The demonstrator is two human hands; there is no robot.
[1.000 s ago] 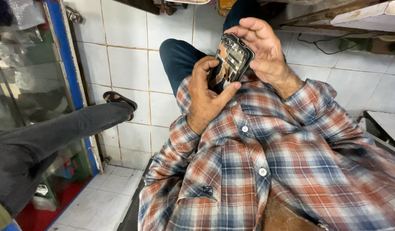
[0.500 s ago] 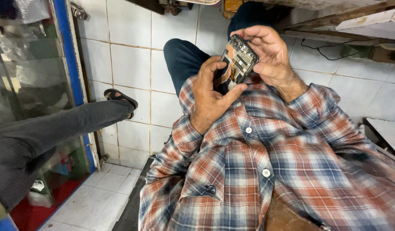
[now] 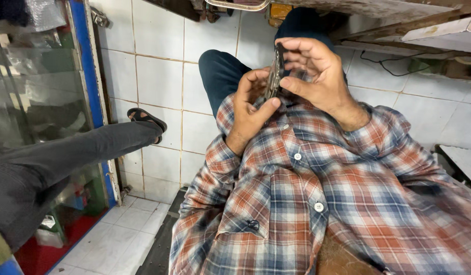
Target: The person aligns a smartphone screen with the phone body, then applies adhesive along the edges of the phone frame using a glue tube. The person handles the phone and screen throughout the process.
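Head view, left to right: outstretched grey-trousered leg [image 3: 67, 153] with sandal [image 3: 146, 119]; left hand [image 3: 251, 104], thumb and fingers closed on the opened phone [image 3: 274, 74]; phone edge-on, long axis upright, between the 2 hands; right hand [image 3: 317, 76] clamped on its upper part.

Even, soft indoor light, faint shadows, glare on white tiles, wide-angle stretch at edges.

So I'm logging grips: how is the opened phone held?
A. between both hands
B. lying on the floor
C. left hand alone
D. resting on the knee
A: the left hand and the right hand both grip the phone, which is raised edge-on.
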